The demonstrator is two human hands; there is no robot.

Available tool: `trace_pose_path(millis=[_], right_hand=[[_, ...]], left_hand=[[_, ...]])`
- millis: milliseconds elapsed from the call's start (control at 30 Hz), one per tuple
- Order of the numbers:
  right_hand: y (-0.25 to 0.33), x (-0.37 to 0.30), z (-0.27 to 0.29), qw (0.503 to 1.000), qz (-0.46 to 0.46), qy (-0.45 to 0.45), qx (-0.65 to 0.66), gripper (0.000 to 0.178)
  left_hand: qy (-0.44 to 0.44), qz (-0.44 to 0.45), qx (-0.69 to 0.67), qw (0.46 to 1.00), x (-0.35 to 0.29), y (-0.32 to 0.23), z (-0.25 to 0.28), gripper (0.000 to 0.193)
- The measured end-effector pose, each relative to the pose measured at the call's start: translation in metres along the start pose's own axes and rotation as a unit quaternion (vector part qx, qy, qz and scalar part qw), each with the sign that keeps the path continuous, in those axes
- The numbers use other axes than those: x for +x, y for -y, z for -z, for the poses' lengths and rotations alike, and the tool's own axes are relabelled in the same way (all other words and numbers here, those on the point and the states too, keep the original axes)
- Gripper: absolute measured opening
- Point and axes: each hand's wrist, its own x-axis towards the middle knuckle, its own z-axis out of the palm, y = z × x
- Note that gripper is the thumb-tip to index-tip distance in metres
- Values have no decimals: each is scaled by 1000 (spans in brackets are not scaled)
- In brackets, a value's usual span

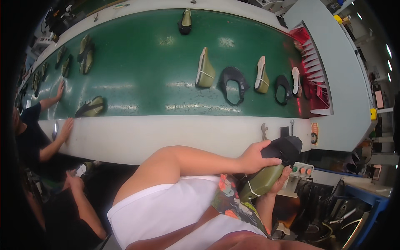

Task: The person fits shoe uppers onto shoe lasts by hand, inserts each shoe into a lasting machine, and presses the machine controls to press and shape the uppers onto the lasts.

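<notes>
**Both hands on 1 olive last, low right of the frame**

The person holds an olive-green shoe last [263, 181] with a black upper [285, 148] pulled over its far end, in the lower right of the picture, just below the white front edge of the conveyor. The last's long axis runs on a slant: its near end, banded by a thin white cord, sits lower left by the patterned cloth [227, 199] at the person's waist, and its black-covered end points up and to the right, toward the small control box with coloured buttons [301, 170].

The left hand [255, 157] comes in across the body from the left and lies on top, its fingers [271, 161] wrapped over the edge of the black upper, thumb raised along the upper side. The right hand [280, 180] is underneath, fingers curled up around the olive body from the far side, so only their tips show. Both hands are closed on the piece; neither is nearer, since both touch it, 1 above and 1 below.

Above them the green conveyor belt [158, 83] carries more lasts and black uppers: 1 olive last [205, 69] stands at centre beside a loose black upper [233, 85], and a paler last [261, 76] is to the right of that. At the left edge of the frame, another person's hand [66, 128] rests on the white rim [166, 137] of the conveyor, well apart from the held last.
</notes>
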Motion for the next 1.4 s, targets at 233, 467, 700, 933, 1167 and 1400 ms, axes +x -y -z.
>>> trace_pose_path(millis=[233, 467, 700, 933, 1167, 1400], right_hand=[[5, -9, 19, 998, 61, -8, 0, 67], [46, -28, -15, 992, 112, -43, 30, 55], [38, -46, -9, 954, 128, -270, -24, 36], [42, -112, 25, 887, 191, -419, -8, 25], [35, -183, 58, 836, 239, -492, -41, 41], [72, -209, 71, 765, 262, -569, -153, 45]], left_hand=[[26, 13, -4, 1000, 4, -6, -20, 42], [62, 37, -16, 997, 12, 8, -42, 42], [115, 103, 15, 988, 18, 31, -59, 34], [234, 156, 7, 960, -4, 74, -116, 28], [336, 196, 10, 921, -46, 95, -165, 32], [410, 146, 49, 899, -58, 96, -224, 29]])
